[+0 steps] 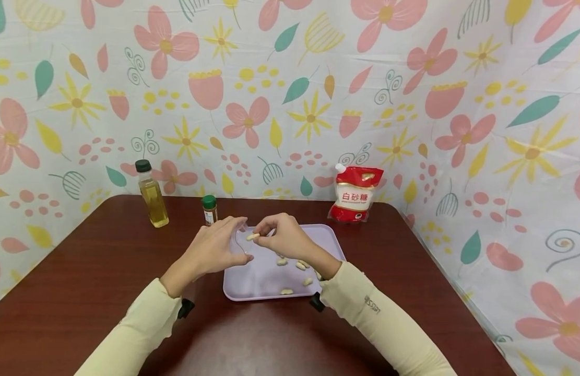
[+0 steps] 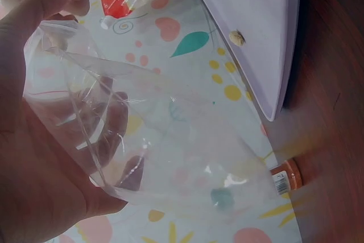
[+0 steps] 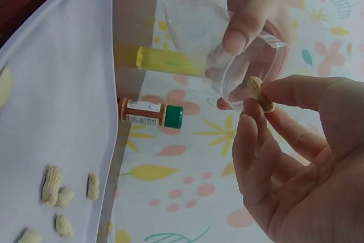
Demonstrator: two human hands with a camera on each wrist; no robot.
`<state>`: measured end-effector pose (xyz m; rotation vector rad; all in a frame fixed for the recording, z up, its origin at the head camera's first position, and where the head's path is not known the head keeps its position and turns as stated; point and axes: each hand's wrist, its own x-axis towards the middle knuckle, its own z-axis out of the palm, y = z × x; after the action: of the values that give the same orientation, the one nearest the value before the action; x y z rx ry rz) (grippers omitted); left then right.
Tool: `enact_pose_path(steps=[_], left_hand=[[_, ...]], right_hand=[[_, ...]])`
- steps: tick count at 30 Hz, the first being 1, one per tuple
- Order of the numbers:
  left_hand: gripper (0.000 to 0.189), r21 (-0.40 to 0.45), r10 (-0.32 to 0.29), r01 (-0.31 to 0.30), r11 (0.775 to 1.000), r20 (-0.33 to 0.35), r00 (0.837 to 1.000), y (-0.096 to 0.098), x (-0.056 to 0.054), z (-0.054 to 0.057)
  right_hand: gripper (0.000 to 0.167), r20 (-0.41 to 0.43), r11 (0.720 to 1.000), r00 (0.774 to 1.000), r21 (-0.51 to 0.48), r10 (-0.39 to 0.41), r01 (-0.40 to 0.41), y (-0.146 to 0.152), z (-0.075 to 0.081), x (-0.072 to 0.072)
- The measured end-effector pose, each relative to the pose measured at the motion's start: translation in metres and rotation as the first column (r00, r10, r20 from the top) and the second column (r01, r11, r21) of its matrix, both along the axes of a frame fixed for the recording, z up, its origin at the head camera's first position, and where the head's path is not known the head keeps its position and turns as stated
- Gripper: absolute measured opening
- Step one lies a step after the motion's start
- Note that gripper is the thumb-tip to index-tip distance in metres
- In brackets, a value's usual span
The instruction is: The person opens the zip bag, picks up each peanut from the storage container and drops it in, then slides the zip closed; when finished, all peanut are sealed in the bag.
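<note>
in the r. hand [image 1: 286, 236], a peanut [image 3: 255, 86] is pinched near the mouth of a clear bag [image 2: 170, 135] gripped by the l. hand [image 1: 214, 249]; loose peanuts [image 1: 301, 266] are seen on a lilac tray [image 1: 252, 280], w/ sugar pk. [image 1: 354, 197] far right.

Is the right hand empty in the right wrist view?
No, the right hand pinches a peanut near the open mouth of the clear bag.

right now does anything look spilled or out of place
Nothing stands out. The visible loose peanuts lie on the lilac tray; the bottle and red pouch stand at the back; the left hand holds a clear bag, the right hand pinches one peanut.
</note>
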<state>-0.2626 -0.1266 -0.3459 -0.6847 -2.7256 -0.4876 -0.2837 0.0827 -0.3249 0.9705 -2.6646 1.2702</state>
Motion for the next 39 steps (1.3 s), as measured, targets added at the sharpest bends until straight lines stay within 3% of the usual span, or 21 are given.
enact_pose_path(steps=[12,21,30,39], left_hand=[[0.076,0.013,-0.012,0.012,1.0,-0.018,1.0,-0.001,-0.002,-0.003],[0.075,0.012,-0.012,0.012,1.0,-0.038,0.999,0.0,-0.004,-0.001],[0.074,0.047,-0.005,0.005,0.999,-0.01,1.0,-0.002,-0.005,0.0],[0.072,0.052,0.004,-0.005,0.999,0.024,1.0,-0.007,-0.002,-0.003]], right_hand=[[0.012,-0.02,0.998,0.998,0.041,0.052,-0.052,-0.012,0.002,-0.003],[0.01,-0.046,0.998,0.998,0.052,0.042,-0.04,0.001,0.004,0.002],[0.01,-0.028,0.996,0.998,0.058,0.062,-0.061,0.025,-0.01,-0.001],[0.01,0.08,0.99,0.993,0.11,0.081,-0.09,0.045,-0.027,0.001]])
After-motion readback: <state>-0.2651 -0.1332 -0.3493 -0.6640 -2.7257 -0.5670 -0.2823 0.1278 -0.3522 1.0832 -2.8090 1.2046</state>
